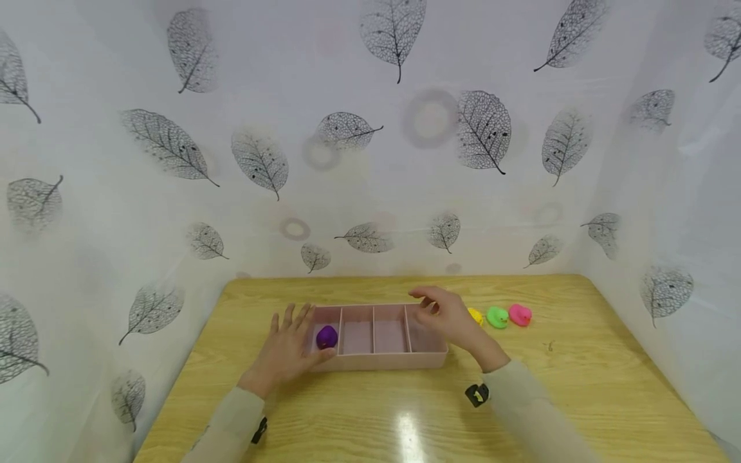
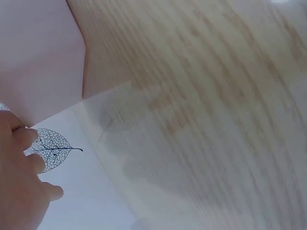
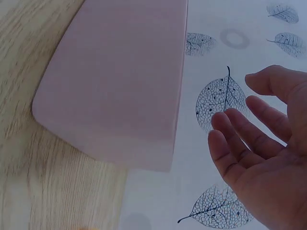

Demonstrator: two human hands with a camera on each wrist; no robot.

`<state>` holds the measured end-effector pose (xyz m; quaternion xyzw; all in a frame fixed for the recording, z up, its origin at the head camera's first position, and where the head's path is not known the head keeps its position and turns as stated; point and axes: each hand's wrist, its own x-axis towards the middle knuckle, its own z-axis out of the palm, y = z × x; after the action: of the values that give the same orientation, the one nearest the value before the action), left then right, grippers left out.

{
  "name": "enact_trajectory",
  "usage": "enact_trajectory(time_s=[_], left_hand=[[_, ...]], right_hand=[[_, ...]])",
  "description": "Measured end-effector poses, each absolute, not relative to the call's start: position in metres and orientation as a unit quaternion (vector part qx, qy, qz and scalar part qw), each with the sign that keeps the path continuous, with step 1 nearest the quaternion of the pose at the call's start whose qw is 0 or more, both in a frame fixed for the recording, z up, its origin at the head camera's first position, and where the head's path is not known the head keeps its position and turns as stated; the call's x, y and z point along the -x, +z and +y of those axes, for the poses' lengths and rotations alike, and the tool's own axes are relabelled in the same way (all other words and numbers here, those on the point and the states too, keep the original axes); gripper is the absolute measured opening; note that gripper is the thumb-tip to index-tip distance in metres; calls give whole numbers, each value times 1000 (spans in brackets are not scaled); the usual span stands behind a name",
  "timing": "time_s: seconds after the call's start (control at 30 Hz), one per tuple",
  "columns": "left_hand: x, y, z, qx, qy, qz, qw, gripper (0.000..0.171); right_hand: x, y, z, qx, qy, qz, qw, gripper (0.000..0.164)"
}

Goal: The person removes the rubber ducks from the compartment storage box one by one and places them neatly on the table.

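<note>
A pale pink box (image 1: pixel 382 363) with a row of compartments lies lengthwise on the table. In its leftmost compartment sits a rounded purple toy (image 1: pixel 327 337). My left hand (image 1: pixel 282 352) is at the box's left end, fingers spread along that side and thumb reaching over the near rim. Over the right end hovers my right hand (image 1: pixel 454 319), its fingers loosely bent with nothing between them; the right wrist view shows its palm (image 3: pixel 273 187) bare beside the box wall (image 3: pixel 115 81). Part of the rightmost compartment is hidden behind this hand.
To the right of the box stand a green rubber duck (image 1: pixel 496 317) and a pink rubber duck (image 1: pixel 520 315). A yellow toy (image 1: pixel 476 316) is partly hidden by my right hand. A white leaf-patterned curtain (image 1: pixel 376 180) surrounds the wooden table (image 1: pixel 359 411) at the back and sides.
</note>
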<state>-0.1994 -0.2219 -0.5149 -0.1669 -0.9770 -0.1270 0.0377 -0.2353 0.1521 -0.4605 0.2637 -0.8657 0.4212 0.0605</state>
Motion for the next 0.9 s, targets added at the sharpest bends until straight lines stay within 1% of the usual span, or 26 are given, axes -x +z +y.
enact_trajectory(time_s=[0.33,0.43,0.63,0.9], left_hand=[[200,-512,-224,187,-108,-975,55,102],[201,-510,-225,192,-115,-973,52,103],[203,-509,-227,192,-117,-974,41,104],[202,-508,-228,191,-124,-973,36,105]], right_hand=[[233,-456,112,-298,420,-857,25,42],[234,-458,101,-307,418,-855,16,41],[231,-462,78,-307,419,-854,-21,38],[233,-473,48,-337,418,-842,-53,43]])
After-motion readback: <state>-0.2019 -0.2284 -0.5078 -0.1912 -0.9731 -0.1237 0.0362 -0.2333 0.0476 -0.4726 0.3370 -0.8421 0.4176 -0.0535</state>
